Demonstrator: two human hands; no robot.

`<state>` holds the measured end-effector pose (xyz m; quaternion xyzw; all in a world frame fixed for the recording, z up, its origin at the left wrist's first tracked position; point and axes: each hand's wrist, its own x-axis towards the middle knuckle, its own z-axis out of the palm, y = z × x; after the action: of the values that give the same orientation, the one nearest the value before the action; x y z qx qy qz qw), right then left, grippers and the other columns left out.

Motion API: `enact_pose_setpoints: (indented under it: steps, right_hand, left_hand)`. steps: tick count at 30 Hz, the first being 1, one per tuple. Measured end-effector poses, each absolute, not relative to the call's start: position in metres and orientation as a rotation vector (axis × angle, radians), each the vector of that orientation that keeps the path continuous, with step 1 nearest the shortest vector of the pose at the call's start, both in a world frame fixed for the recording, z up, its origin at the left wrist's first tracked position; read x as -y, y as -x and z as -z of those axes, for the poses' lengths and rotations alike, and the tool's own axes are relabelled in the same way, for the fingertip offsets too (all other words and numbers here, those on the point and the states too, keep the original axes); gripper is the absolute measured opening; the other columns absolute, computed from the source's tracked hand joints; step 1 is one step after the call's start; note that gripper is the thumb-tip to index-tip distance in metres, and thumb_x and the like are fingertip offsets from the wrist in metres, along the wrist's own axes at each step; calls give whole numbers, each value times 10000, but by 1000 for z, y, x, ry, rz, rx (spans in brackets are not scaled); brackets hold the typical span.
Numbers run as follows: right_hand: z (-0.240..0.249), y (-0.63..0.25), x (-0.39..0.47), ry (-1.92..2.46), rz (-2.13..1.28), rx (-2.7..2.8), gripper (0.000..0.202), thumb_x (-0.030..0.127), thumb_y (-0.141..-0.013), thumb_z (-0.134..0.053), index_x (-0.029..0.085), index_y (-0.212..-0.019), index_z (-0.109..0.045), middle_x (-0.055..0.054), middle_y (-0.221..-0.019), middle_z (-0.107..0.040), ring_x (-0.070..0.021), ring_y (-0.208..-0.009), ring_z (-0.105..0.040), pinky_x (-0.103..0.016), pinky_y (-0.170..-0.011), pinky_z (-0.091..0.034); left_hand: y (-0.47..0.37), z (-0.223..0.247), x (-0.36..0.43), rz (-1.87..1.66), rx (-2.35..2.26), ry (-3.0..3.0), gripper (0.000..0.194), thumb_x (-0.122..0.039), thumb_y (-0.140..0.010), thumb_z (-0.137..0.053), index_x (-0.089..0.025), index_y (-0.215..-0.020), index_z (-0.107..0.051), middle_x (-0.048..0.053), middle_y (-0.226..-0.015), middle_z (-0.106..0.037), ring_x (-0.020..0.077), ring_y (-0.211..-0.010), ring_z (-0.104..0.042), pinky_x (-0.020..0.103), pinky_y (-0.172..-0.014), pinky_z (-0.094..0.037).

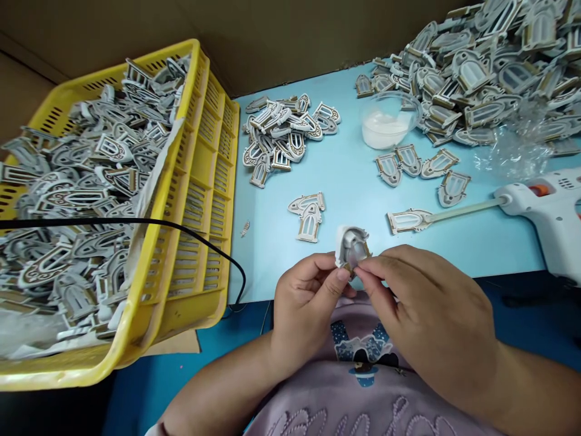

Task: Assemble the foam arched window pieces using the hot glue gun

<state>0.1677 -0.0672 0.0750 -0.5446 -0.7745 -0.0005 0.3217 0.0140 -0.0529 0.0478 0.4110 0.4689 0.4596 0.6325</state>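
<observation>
My left hand point(308, 303) grips a small white and gold arched window piece point(350, 242) by its lower edge, close to my body. From the other side, my right hand point(422, 309) pinches the same piece with thumb and forefinger; the fingertips hide its lower part. The piece is tilted, with a hollow grey side facing up. Just beyond my hands, two similar window pieces point(309, 223) lie overlapping on the light blue table point(272, 260). Another window piece point(408, 220) lies flat to the right, at the end of the glue stick.
A white hot glue gun point(549, 206) stands at right, its glue stick point(467, 210) pointing left. A yellow crate point(200, 181) full of pieces fills the left, crossed by a black cable point(181, 229). Behind are a clear cup point(385, 127), a small pile point(281, 130) and a large heap point(476, 79).
</observation>
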Motion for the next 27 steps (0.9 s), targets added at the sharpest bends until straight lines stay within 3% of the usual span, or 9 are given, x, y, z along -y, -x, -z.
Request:
enact_pose_setpoints:
  steps: [9,16,20,23,27]
  right_hand:
    - [-70,-168,58,1299,52,2164,191,15,-835,-574,169,-724,-555,-51,-650,-520,-195,-618,-497,-347,-550,-420]
    - [-88,-187,64,1279,-213,2020,76,84,-894,-569,129,-833,-575,-53,-743,-565,-148,-738,-538,-296,-708,-464]
    - [-98,-192,68,1268,-255,1981,84,95,-905,-594,152,-844,-603,-35,-746,-604,-128,-732,-548,-267,-725,-475]
    - [-93,-187,70,1268,-178,2054,58,101,-883,-653,149,-909,-672,-44,-778,-680,-154,-746,-603,-311,-733,-487]
    - [-82,-177,72,1315,-68,2046,82,76,-850,-695,156,-846,-678,-54,-740,-705,-163,-686,-613,-336,-659,-469]
  left_hand:
    - [-12,-42,54,-980,-1020,-781,245,-362,-818,-784,-180,-859,-626,-30,-722,-670,104,-612,-648,230,-620,-561]
    - [-9,-42,51,-922,-845,-695,211,-340,-862,-743,-158,-868,-636,13,-774,-701,116,-639,-650,238,-601,-564]
    - [-10,-42,51,-918,-829,-692,182,-322,-880,-724,-155,-873,-653,22,-771,-710,131,-680,-671,233,-600,-573]
    - [-12,-42,52,-982,-891,-697,196,-317,-822,-785,-174,-870,-658,-18,-744,-699,102,-614,-654,225,-604,-580]
    - [-14,-46,55,-1039,-1014,-819,216,-329,-793,-807,-174,-835,-663,-19,-711,-708,112,-604,-668,236,-619,-597]
